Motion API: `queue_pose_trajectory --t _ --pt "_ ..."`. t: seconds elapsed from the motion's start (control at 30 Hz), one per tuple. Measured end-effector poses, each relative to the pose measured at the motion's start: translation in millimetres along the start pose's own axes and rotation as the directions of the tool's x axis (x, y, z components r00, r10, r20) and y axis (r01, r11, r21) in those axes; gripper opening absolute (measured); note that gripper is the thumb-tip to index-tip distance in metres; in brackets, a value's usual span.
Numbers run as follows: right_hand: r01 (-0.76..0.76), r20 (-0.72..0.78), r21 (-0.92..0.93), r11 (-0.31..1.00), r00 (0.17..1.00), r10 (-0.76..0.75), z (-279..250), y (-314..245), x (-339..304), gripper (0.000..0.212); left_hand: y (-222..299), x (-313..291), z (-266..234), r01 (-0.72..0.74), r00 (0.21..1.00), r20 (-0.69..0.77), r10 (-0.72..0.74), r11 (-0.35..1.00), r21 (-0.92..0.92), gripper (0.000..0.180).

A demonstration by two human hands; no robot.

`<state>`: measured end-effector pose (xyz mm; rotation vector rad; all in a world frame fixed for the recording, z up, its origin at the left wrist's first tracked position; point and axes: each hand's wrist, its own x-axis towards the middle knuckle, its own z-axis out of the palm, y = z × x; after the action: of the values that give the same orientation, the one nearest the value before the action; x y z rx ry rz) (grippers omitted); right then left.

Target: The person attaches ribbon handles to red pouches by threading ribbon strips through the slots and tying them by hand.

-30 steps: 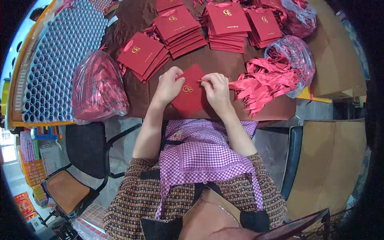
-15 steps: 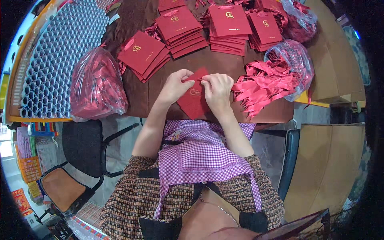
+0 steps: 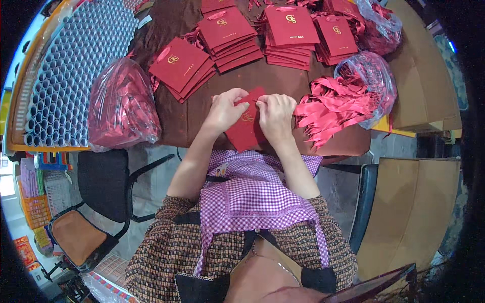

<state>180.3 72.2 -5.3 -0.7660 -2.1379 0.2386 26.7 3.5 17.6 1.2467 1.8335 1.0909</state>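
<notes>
Over the near part of the brown-covered table [image 3: 194, 121], I hold a small red paper gift bag [image 3: 244, 135] with a gold emblem, tilted a little. My left hand [image 3: 228, 110] is closed on its left upper edge, thumb across the front. Opposite it, my right hand [image 3: 276, 112] pinches the bag near its upper right, fingers curled in. What lies between those right fingertips is too small to make out. Just right of that hand, a heap of loose red ribbons [image 3: 333, 108] spills from a clear plastic bag [image 3: 386, 83].
Stacks of finished-looking red gift bags [image 3: 184, 65] with ribbon handles line the table beyond my hands. Left stands a plastic bag of red ribbons [image 3: 124, 108], beside a tray of blue-grey tubes [image 3: 76, 76]. Cardboard boxes [image 3: 409, 212] stand right; a chair [image 3: 103, 187] stands left.
Both hands keep their hold on the gift bag. The bag has shifted very slightly to the right and its tilt has changed a little.
</notes>
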Motion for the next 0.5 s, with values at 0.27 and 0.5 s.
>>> queue_pose_trajectory --t 0.27,0.5 --pt "0.01 0.026 -0.035 0.999 1.0 -0.009 -7 -6 2 0.012 13 -7 3 -0.091 0.991 -0.081 0.109 0.976 0.196 0.028" --pt "-0.073 0.039 0.075 0.995 0.997 0.07 -7 -4 1 0.011 13 -6 3 -0.06 0.994 -0.079 0.078 0.976 0.208 0.028"
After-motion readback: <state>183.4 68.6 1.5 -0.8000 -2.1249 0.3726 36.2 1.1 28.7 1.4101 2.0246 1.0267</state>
